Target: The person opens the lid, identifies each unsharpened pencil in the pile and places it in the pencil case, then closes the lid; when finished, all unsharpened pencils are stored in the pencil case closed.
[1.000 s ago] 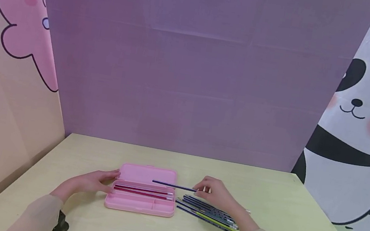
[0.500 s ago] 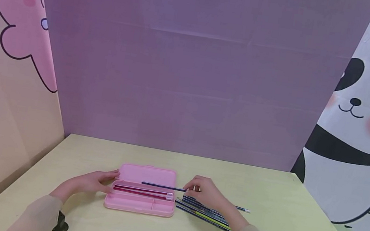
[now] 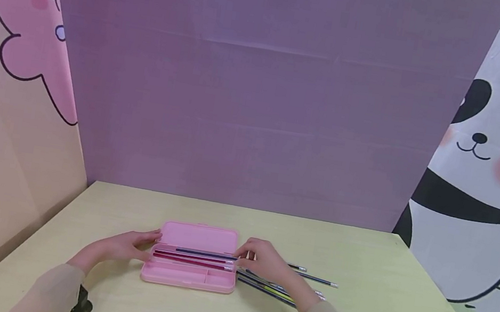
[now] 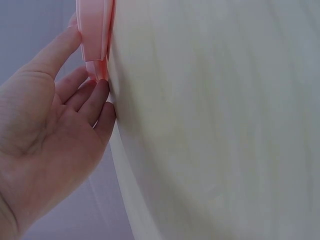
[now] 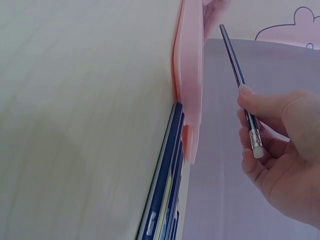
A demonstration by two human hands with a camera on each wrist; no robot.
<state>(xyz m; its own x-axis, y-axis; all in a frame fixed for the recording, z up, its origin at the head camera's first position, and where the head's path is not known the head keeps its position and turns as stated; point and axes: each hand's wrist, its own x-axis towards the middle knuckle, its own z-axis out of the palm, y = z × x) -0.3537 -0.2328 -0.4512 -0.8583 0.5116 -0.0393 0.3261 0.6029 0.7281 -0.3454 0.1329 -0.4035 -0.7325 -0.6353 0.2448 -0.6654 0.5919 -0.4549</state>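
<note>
A pink pencil case [image 3: 174, 275] lies open on the table, its lid [image 3: 199, 236] folded back. Red pencils [image 3: 192, 262] lie in its long compartment. At the case's left end my left hand [image 3: 124, 245] rests its thumb and fingertips, fairly straight, against the case end [image 4: 94, 35]. My right hand [image 3: 263, 261] pinches a dark pencil [image 5: 232, 57] near its white eraser end, between thumb and fingers. In the head view that pencil lies over the back of the case's compartment, roughly parallel to the red ones.
A pile of dark pencils [image 5: 167, 165], with a yellow-green one [image 3: 277, 291] among them, lies against the case's right end, partly under my right forearm. Eraser ends [image 3: 332, 285] stick out beyond it. A purple panel [image 3: 258, 98] stands behind the table.
My right hand has moved left and slightly toward me, bringing the dark pencil from behind the case's right part to over its compartment. The left hand has stayed in place.
</note>
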